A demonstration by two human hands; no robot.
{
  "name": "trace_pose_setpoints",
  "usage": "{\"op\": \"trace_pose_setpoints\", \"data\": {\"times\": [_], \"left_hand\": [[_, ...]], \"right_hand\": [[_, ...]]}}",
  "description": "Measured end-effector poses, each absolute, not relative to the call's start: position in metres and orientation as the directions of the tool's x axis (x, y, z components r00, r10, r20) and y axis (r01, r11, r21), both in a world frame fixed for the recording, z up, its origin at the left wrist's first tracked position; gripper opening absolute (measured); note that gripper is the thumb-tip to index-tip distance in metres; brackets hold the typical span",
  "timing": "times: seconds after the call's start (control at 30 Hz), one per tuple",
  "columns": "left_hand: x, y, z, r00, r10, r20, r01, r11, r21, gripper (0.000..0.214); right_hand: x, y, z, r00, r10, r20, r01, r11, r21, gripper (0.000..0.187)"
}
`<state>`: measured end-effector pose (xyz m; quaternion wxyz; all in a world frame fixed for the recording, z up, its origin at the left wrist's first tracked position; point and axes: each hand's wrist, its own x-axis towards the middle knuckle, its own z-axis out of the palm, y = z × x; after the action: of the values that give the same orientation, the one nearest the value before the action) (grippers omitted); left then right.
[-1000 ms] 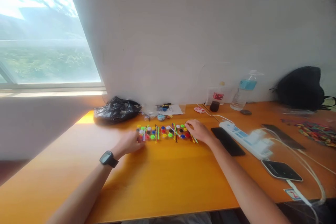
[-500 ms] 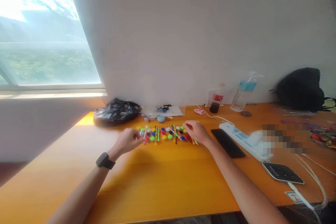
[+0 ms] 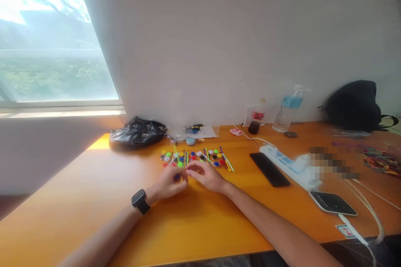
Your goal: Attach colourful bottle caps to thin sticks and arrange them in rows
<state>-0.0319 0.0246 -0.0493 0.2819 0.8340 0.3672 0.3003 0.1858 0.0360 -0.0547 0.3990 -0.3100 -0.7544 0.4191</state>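
My left hand (image 3: 171, 181), wearing a black watch (image 3: 140, 201), is closed low over the table. A small dark blue round piece (image 3: 177, 177) shows within its curled fingers. My right hand (image 3: 206, 176) meets it fingertip to fingertip in a pinch; whatever lies between the tips is too small to make out. Just behind both hands spread several colored round pieces (image 3: 193, 158) in red, blue, yellow, green, white and black. Thin colored sticks (image 3: 228, 160) with pointed ends lie among them, and a green stick (image 3: 176, 154) slants at the left.
A black phone (image 3: 270, 169) and a white power strip (image 3: 290, 167) lie to the right, with cables and a charging device (image 3: 332, 203). Along the wall are a black plastic bag (image 3: 138, 132), a cola bottle (image 3: 256, 121), a water bottle (image 3: 284, 112) and a black bag (image 3: 352, 106).
Both hands have left the two ends of the row of pieces and come together in front of it, nearer to me. Their fingertips now meet.
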Motion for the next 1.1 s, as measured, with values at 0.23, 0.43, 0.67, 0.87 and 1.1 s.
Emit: {"op": "trace_pose_setpoints", "data": {"times": [0.23, 0.43, 0.67, 0.87, 1.1], "left_hand": [[-0.025, 0.017, -0.043, 0.57, 0.774, 0.277, 0.324, -0.521, 0.79, 0.036], [-0.021, 0.036, -0.069, 0.527, 0.815, 0.241, 0.197, -0.393, 0.898, 0.033], [-0.02, 0.034, -0.058, 0.553, 0.805, 0.214, 0.139, -0.342, 0.929, 0.042], [-0.018, 0.026, -0.045, 0.556, 0.788, 0.263, 0.1, -0.378, 0.921, 0.04], [-0.02, 0.03, -0.06, 0.48, 0.811, 0.335, 0.14, -0.447, 0.884, 0.035]], "right_hand": [[0.195, 0.055, -0.066, -0.327, 0.889, 0.32, 0.005, 0.34, -0.94, 0.034], [0.2, 0.059, -0.061, -0.196, 0.941, 0.276, -0.055, 0.27, -0.961, 0.035], [0.192, 0.041, -0.059, -0.411, 0.869, 0.274, 0.125, 0.352, -0.928, 0.027], [0.191, 0.032, -0.06, -0.473, 0.785, 0.401, 0.233, 0.55, -0.802, 0.015], [0.196, 0.037, -0.061, -0.494, 0.786, 0.371, 0.208, 0.521, -0.828, 0.005]]}}
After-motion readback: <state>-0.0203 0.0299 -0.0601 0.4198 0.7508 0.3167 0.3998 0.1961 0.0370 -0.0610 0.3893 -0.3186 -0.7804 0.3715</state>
